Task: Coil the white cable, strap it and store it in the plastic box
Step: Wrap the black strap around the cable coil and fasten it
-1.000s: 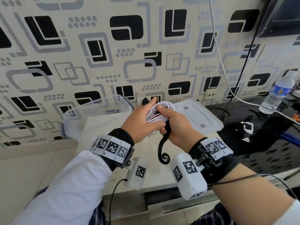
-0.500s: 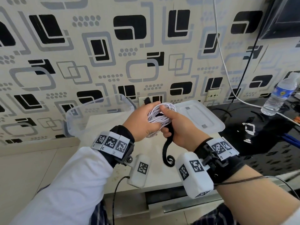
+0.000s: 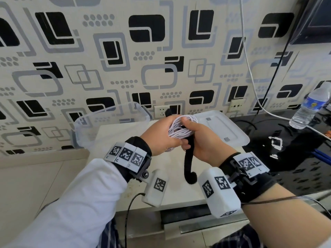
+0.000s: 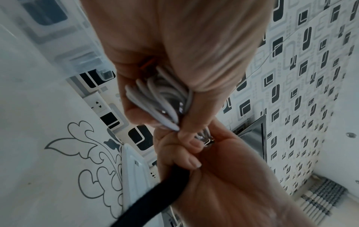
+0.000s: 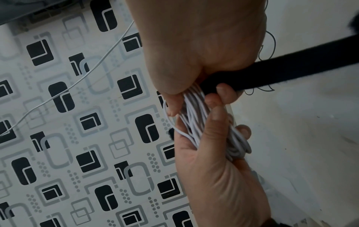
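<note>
Both hands hold the coiled white cable [image 3: 179, 130] above the white table. My left hand [image 3: 161, 138] grips one side of the coil [image 4: 155, 99], fingers curled round the loops. My right hand [image 3: 202, 140] presses its thumb on the coil's top and pinches the black strap [image 3: 189, 158] against the bundle [image 5: 194, 116]. The strap [image 5: 291, 69] passes behind the coil, its short end sticking up at the far side. Its long tail hangs down and ends in a curl. The clear plastic box [image 3: 107, 119] stands open at the back left.
The box's lid [image 3: 222, 129] lies flat just right of my hands. A water bottle [image 3: 309, 108] stands on the black glossy surface [image 3: 286, 158] at the right, with cables running down the patterned wall. A wall socket [image 3: 161, 111] sits behind the coil.
Both hands keep the same hold on coil and strap. They have barely shifted, and the strap's tail still hangs curled below.
</note>
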Demonstrator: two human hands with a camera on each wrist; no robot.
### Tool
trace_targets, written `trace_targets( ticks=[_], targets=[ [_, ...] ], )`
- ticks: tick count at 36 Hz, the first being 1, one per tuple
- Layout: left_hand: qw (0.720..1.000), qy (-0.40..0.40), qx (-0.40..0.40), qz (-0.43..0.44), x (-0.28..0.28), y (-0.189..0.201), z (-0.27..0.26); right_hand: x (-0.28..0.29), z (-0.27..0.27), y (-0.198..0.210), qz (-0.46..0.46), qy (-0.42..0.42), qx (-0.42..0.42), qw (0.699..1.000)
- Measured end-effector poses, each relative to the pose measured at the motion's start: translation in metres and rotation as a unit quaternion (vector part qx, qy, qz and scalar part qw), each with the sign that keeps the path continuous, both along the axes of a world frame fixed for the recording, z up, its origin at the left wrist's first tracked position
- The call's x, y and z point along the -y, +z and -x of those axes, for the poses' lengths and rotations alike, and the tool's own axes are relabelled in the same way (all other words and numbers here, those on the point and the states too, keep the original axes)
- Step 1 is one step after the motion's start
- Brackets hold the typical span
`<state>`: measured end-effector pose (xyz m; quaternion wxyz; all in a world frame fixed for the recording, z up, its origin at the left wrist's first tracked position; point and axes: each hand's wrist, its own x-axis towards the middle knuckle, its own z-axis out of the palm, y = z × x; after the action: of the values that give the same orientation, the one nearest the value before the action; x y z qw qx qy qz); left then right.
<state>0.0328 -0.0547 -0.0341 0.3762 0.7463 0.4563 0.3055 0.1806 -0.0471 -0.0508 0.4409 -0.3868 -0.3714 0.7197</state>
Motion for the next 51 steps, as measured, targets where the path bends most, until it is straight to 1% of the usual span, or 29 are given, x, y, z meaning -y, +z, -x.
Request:
trace_targets(
  ticks=[2,4,6,8,10,12,14,16,18,20,22,24,27,28,31,34,39,45,48,51],
  targets=[
    [1.0,0.015,0.009,-0.012,-0.002,0.002,0.002,0.001,-0.001,0.005,-0.021,0.02,-0.021,0.999],
    [0.999,0.039,0.035,-0.002,-0.005,0.003,0.007,0.002,-0.003,0.011,-0.028,0.052,-0.055,0.997],
    [0.996,0.065,0.058,0.011,-0.008,0.004,0.013,0.002,-0.006,0.013,-0.031,0.087,-0.053,0.994],
    [0.994,0.084,0.071,0.018,-0.01,0.003,0.018,0.002,-0.006,0.01,-0.031,0.092,0.004,0.995],
    [0.992,0.097,0.082,0.021,-0.012,0.002,0.021,0.003,-0.003,0.006,-0.043,0.059,0.101,0.992],
    [0.992,0.103,0.075,0.024,-0.012,0.001,0.023,0.005,0.0,0.003,-0.076,0.031,0.217,0.973],
    [0.993,0.101,0.053,0.015,-0.012,0.001,0.023,0.009,0.004,0.002,-0.105,0.031,0.301,0.947],
    [0.995,0.096,0.031,0.008,-0.014,0.0,0.025,0.013,0.007,0.003,-0.126,0.042,0.348,0.928],
    [0.996,0.086,-0.015,-0.012,-0.015,0.001,0.028,0.014,0.007,0.006,-0.138,0.043,0.377,0.915],
    [0.995,0.058,-0.071,-0.045,-0.017,0.001,0.029,0.014,0.005,0.01,-0.15,0.036,0.396,0.905],
    [0.991,0.027,-0.114,-0.059,-0.018,-0.002,0.026,0.015,0.001,0.011,-0.157,0.041,0.409,0.898],
    [0.984,0.01,-0.163,-0.068,-0.021,-0.008,0.023,0.017,-0.001,0.011,-0.146,0.054,0.393,0.906],
    [0.973,-0.014,-0.219,-0.074,-0.023,-0.019,0.016,0.017,-0.003,0.013,-0.104,0.059,0.309,0.943],
    [0.969,-0.016,-0.234,-0.073,-0.023,-0.022,0.015,0.017,-0.004,0.015,-0.094,0.059,0.289,0.951],
    [0.963,-0.017,-0.262,-0.066,-0.019,-0.023,0.011,0.016,-0.009,0.02,-0.077,0.061,0.268,0.959],
    [0.964,-0.046,-0.253,-0.068,-0.014,-0.021,0.008,0.014,-0.014,0.024,-0.062,0.06,0.254,0.963],
    [0.961,-0.064,-0.26,-0.07,-0.001,-0.017,-0.001,0.003,-0.027,0.028,-0.01,0.063,0.168,0.984],
    [0.965,-0.09,-0.238,-0.064,0.007,-0.016,-0.005,-0.003,-0.038,0.03,-0.054,0.035,0.241,0.968],
    [0.969,-0.096,-0.218,-0.06,0.011,-0.012,-0.006,-0.007,-0.039,0.03,-0.009,0.046,0.211,0.976],
    [0.977,-0.086,-0.193,-0.04,0.014,-0.004,-0.006,-0.011,-0.044,0.033,0.039,0.053,0.17,0.983]
  ],
)
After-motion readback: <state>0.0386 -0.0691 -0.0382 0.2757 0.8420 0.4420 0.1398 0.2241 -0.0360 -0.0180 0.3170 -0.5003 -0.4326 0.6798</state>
